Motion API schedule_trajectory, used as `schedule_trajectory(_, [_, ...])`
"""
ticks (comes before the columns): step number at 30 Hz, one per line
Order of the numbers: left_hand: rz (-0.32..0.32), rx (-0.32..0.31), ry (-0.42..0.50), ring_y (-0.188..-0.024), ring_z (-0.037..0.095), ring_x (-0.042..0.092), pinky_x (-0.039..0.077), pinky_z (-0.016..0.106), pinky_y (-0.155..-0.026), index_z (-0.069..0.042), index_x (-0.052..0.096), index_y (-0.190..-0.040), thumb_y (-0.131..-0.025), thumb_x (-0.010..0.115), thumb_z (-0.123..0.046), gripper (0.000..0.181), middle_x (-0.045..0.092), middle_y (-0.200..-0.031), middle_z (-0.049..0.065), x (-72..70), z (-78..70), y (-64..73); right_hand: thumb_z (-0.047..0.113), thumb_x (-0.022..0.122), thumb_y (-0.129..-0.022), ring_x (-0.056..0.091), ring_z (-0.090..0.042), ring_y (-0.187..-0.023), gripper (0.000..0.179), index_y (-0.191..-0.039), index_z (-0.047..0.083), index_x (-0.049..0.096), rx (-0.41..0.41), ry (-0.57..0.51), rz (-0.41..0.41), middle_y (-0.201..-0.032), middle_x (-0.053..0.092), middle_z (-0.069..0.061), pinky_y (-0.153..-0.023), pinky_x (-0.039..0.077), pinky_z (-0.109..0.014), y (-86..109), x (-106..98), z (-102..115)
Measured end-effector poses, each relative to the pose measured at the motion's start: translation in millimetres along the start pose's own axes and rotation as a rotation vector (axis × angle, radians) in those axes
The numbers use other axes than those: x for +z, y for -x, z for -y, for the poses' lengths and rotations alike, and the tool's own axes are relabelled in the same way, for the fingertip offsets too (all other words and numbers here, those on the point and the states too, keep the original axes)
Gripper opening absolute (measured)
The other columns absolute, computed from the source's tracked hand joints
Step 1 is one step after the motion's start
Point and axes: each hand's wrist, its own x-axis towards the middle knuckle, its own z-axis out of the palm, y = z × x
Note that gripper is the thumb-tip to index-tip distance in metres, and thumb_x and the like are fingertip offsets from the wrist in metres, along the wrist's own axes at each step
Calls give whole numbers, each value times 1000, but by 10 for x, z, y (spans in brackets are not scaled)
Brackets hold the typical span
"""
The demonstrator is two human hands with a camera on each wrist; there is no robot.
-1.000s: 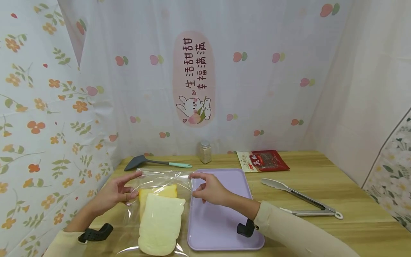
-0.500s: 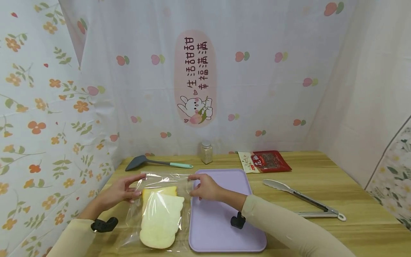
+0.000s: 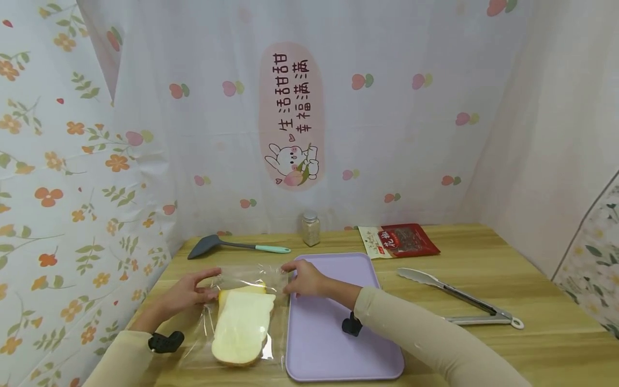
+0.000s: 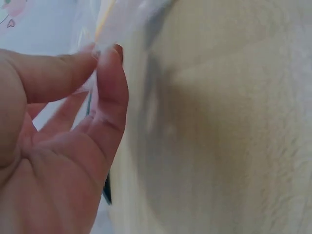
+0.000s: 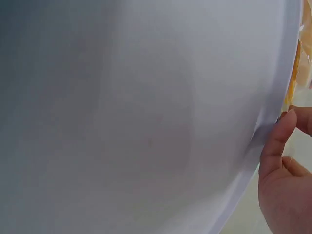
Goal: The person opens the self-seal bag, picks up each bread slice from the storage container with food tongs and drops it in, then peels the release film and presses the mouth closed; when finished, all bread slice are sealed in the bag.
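Note:
In the head view, two pieces of bread lie overlapping inside a clear plastic bag (image 3: 276, 322). The upper slice (image 3: 242, 325) is pale; a yellow-edged slice (image 3: 261, 288) shows from under it. At the bag's upper left, my left hand (image 3: 191, 290) pinches the film between thumb and fingers. My right hand (image 3: 309, 279) pinches the upper right edge, over the purple tray's (image 3: 343, 349) left rim. The left wrist view has the left hand (image 4: 63, 131) with thumb and fingertip meeting on the film (image 4: 129, 22). Up close, the right hand (image 5: 287, 180) is beside the tray (image 5: 146, 122).
Behind the bag lies a spatula (image 3: 205, 246) with a mint handle. A small glass jar (image 3: 311, 231) stands at the back by the curtain. To the right are a red and white packet (image 3: 401, 241) and spread metal tongs (image 3: 464, 295) on the wooden table (image 3: 541, 338).
The bag's raised mouth has come down and flattened, and the bread has shifted away from the near edge. My left hand has moved slightly right and lower, both hands still gripping the film.

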Motion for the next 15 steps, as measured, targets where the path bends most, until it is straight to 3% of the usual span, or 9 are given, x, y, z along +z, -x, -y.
schedule_trajectory(3, [-3,-18,-39,-93,16,69,55,28,-70,21,24,-145,-93,61,8,65,21,-145,47,15,16,-3,-2,78,-76,67,-24,-80,54,-127,-7,61,-41,101,-31,-124,64,-19,-72,56,-34,-28,11,-15])
schedule_trajectory(7, [-34,-43,-160,-94,35,69,53,29,-64,18,30,-145,-94,59,7,60,24,-145,47,1,-35,7,4,80,-76,60,-29,-114,50,-123,-5,65,-55,199,-68,-117,68,-16,-95,47,-36,-57,-1,-30])
schedule_trajectory(10, [-93,-41,-262,-105,51,62,52,31,-64,15,35,-144,-94,57,7,55,24,-147,45,20,-138,-4,4,78,-79,61,-30,-111,49,-125,-5,63,-21,150,-67,-119,66,-18,-84,53,-35,-50,-61,-37])
schedule_trajectory(15, [-210,-11,-385,-116,56,53,56,45,-77,8,38,-146,-94,57,4,55,31,-148,39,162,-349,-69,6,75,-83,66,-16,-85,52,-131,-2,60,4,69,-56,-128,62,-19,-58,55,-29,20,-215,-107])
